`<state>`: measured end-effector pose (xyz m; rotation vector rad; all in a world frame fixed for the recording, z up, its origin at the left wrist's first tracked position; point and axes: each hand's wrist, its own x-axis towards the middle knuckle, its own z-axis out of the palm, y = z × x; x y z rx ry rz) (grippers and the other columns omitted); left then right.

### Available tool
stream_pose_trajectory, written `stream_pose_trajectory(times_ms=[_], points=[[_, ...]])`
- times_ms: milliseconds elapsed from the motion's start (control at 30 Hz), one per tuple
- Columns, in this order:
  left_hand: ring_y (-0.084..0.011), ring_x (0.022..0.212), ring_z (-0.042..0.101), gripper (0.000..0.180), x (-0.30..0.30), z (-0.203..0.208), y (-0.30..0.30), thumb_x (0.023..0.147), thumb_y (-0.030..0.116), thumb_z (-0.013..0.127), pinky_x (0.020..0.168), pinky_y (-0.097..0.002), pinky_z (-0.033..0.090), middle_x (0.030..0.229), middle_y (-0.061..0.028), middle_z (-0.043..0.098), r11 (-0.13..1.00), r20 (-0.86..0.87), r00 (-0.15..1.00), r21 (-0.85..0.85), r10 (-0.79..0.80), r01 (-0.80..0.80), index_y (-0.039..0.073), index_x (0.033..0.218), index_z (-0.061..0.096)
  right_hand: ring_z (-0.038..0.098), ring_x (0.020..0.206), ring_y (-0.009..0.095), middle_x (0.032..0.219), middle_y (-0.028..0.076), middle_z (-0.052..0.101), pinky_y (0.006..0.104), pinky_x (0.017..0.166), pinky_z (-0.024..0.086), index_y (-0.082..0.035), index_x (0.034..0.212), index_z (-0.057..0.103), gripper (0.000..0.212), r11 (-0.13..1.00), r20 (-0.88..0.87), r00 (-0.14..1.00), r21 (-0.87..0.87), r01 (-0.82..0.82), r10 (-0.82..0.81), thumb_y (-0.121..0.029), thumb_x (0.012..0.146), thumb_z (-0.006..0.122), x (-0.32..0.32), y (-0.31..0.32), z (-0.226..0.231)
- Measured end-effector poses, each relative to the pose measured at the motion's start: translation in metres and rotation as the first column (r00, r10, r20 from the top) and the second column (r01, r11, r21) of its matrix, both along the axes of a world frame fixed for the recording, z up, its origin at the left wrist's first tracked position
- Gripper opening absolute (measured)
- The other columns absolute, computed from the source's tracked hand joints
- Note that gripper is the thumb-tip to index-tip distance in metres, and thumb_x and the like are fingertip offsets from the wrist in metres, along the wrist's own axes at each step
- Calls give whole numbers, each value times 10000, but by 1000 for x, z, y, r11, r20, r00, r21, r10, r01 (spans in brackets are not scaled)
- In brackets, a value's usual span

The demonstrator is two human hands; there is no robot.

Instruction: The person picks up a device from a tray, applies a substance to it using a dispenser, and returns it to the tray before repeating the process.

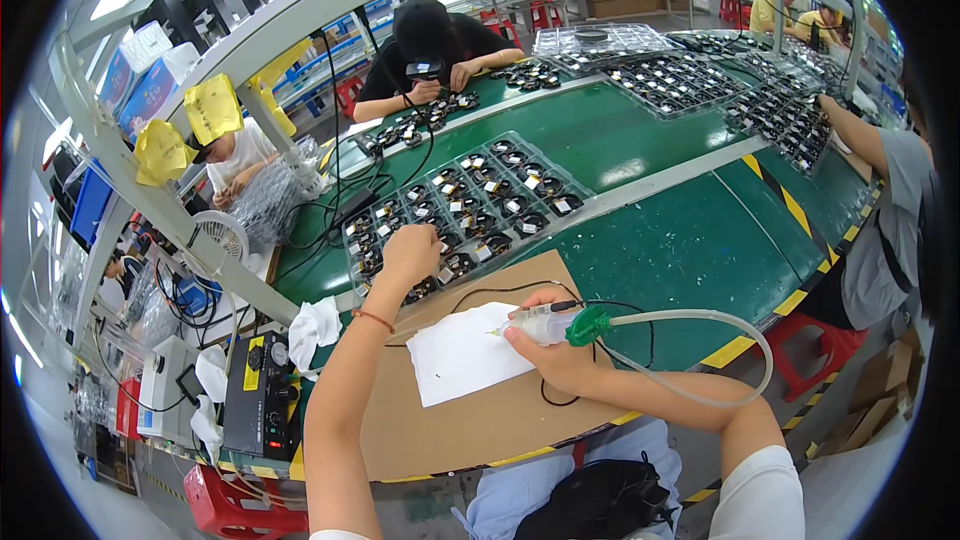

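Observation:
My right hand (560, 352) grips a clear dispensing syringe (537, 323) with a green cap (588, 325) and a pale hose (690, 314). The needle end points left, over a white sheet of paper (460, 360). Over the near edge of a clear plastic tray (580, 190), my left hand (412, 252) is closed, its fingertips down among the parts. Whatever they pinch is hidden. Rows of small round black parts (495, 245) with pale labels fill the tray pockets. Beneath the paper lies a brown cardboard sheet (400, 430) on the green bench.
At left stands a black control box (258, 395) with knobs, beside crumpled white tissues (314, 325). A black cable (500, 288) crosses the cardboard. Opposite, a person in a dark cap (424, 30) handles similar parts. More filled trays (680, 80) line the far bench. A metal post (180, 210) rises at left.

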<state>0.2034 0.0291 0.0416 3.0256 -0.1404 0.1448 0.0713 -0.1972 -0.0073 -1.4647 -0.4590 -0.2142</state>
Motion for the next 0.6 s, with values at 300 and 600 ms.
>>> stream_pose_trajectory(times_ms=[300, 600], points=[[-322, 812, 643, 433, 22, -16, -1, 694, 413, 711, 698, -401, 522, 889, -185, 659, 952, 12, 952, 32, 306, -306, -1, 817, 677, 572, 821, 123, 895, 85, 592, 253, 712, 465, -26, 955, 457, 319, 999, -66, 997, 32, -32, 34, -66, 751, 698, 1, 2, 1], [-318, 834, 646, 425, 31, -14, 8, 634, 343, 719, 716, -391, 521, 906, -188, 658, 893, -67, 906, -149, 419, -424, -18, 853, 670, 555, 725, 98, 825, 57, 582, 234, 615, 452, -39, 965, 482, 340, 994, -58, 998, 110, -28, 35, -101, 735, 726, 0, 4, 0]])
